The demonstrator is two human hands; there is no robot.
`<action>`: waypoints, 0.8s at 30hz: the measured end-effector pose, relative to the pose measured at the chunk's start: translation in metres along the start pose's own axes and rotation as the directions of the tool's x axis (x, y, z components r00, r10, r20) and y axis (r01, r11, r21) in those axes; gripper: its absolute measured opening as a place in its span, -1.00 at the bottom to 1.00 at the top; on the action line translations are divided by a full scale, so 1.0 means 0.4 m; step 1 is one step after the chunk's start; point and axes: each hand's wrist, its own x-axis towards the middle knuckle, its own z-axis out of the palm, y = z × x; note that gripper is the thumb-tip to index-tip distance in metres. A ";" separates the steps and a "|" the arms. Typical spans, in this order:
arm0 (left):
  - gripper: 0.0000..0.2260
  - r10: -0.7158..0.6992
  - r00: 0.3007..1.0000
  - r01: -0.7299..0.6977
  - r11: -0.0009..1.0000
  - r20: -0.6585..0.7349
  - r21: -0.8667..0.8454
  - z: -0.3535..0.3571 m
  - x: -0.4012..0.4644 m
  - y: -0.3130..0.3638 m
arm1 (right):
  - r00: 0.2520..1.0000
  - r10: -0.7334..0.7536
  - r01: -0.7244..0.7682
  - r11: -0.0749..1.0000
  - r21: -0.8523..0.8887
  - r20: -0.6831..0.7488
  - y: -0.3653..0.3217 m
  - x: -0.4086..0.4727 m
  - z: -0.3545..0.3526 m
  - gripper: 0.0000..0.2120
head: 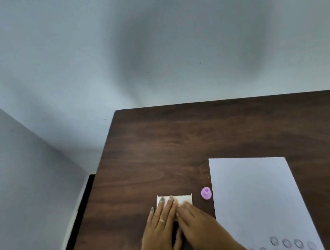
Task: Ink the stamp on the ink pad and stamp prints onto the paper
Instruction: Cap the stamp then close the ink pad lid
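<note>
A small white ink pad case lies on the dark wooden table, lid down. My left hand lies flat on its left part, fingers stretched over the lid. My right hand presses on its near right part, fingertips blurred. A small pink stamp stands upright on the table, untouched, between the case and the white paper. Several round grey prints sit in rows at the paper's near end.
The table's left edge runs diagonally, with a black strip beside it and pale walls behind and to the left. Bare wood stretches beyond the paper to the far edge.
</note>
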 end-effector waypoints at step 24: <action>-0.44 -0.222 0.948 0.217 0.975 0.228 0.049 -0.029 -0.045 0.075 | 0.951 0.052 -0.086 0.991 0.100 0.305 -0.025 0.003 -0.038 -0.54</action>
